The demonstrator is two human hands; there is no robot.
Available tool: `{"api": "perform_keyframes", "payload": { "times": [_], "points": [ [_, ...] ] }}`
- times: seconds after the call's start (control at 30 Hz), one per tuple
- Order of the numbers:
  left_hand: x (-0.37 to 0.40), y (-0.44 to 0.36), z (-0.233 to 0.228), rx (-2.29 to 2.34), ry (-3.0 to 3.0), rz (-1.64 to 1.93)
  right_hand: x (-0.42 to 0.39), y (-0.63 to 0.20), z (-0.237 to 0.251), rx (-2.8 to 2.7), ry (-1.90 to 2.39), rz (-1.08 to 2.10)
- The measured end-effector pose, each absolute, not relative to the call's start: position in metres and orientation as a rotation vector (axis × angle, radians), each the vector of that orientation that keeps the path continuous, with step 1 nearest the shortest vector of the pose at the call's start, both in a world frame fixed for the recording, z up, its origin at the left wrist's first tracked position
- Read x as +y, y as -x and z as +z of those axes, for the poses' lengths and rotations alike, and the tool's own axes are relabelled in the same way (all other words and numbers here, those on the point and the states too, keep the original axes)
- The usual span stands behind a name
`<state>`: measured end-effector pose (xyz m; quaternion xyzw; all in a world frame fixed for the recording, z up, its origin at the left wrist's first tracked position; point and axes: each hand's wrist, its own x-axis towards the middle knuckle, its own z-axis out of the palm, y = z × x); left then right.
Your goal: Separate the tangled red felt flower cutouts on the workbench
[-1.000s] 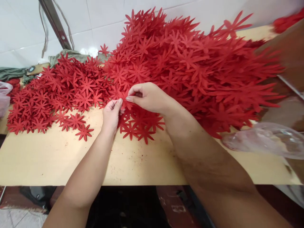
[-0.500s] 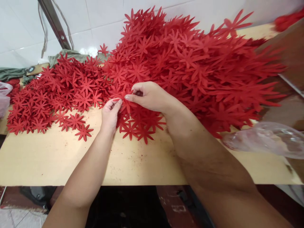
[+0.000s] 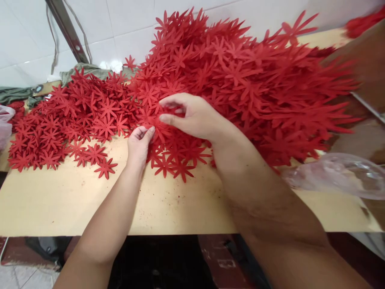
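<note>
Your worktop (image 3: pixel 60 208) is pale wood, with red specks scattered near its middle. Behind it you have a white tiled wall (image 3: pixel 132 20), where a metal bar (image 3: pixel 67 30) leans with thin cords hanging beside it. A green cloth (image 3: pixel 87 70) lies bunched at the worktop's back edge, with a white wad (image 3: pixel 111 65) just beside it. A clear plastic bag (image 3: pixel 337 174) sits at your right, another (image 3: pixel 4 124) at the far left.
</note>
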<state>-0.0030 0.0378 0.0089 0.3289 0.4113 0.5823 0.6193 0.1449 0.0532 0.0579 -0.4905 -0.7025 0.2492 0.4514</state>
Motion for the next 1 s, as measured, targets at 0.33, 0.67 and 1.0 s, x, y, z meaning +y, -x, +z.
{"api": "perform_keyframes", "payload": {
  "times": [0.33,0.67,1.0],
  "points": [
    [0.037,0.004,0.006,0.896,-0.75,1.33,0.053,-0.134,0.056,-1.728,1.266,0.652],
    [0.038,0.004,0.008,0.99,-0.834,1.344,0.067,-0.162,0.051,-1.471,1.21,0.676],
    [0.036,0.004,0.012,1.001,-0.965,1.475,0.061,-0.14,0.053,-1.597,1.257,0.727]
  ]
}}
